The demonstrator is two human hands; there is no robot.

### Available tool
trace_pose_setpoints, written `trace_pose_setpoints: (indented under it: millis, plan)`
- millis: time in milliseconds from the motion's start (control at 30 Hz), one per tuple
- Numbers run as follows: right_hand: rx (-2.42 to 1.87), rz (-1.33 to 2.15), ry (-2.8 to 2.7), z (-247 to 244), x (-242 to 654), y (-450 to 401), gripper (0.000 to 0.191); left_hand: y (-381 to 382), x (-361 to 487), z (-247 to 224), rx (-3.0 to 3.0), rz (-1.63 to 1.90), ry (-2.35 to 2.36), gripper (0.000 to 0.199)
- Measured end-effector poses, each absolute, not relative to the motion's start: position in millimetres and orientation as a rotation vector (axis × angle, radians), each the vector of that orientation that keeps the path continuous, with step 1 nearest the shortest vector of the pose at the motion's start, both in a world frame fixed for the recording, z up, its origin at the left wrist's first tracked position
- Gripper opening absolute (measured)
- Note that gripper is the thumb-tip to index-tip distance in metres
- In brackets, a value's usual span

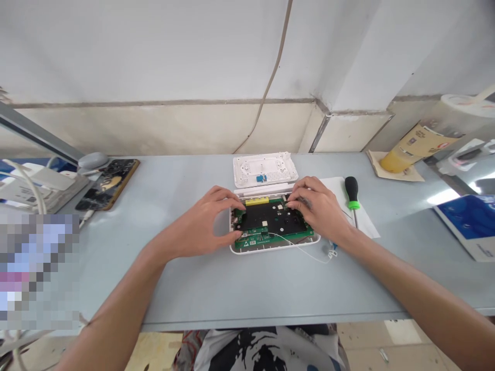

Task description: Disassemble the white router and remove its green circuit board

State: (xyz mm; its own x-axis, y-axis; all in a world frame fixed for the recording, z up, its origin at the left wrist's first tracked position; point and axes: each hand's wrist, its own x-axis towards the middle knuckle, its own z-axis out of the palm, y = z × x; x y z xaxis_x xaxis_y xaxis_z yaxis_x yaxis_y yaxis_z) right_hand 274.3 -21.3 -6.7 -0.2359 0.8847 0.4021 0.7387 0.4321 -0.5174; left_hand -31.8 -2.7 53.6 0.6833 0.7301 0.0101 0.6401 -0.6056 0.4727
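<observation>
A white plastic housing (pixel 266 250) lies on the grey table, with a green circuit board (pixel 276 237) under a black sheet inside it. At its left end is my left hand (pixel 211 221), thumb and fingers spread apart around the edge, fingertips at the board. My right hand (pixel 319 208) is over the upper right part of the board, fingers pinched together; what they hold, if anything, is hidden. A thin white cable (pixel 309 254) runs from the board out past the housing's front right. Behind the housing rests a white perforated cover (pixel 266 167) with a small blue piece.
A screwdriver (pixel 351 193) with a black and green handle lies on white paper (pixel 369 225) at the right. Farther right stands a cup with yellow drink (pixel 410 149). On the left are a phone (pixel 108 185), a grey mouse (pixel 93 160) and white devices with cables.
</observation>
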Motion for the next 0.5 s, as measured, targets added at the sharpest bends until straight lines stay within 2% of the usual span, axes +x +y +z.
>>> trace_pose_setpoints:
  millis: [233,400,500]
  plan:
    - [-1.334,0.29,-2.033,-8.4,274.7,-23.5,0.019,-6.0,-27.9,50.4,2.525,0.259,1.049,0.077]
    - [-1.344,0.309,-2.024,-7.5,274.7,-23.7,0.018,-4.5,-17.8,48.7,2.595,0.202,1.13,0.07]
    - [-1.33,0.316,-2.019,-7.4,275.3,-23.7,0.017,-3.2,-9.6,54.3,2.607,0.097,1.083,0.074]
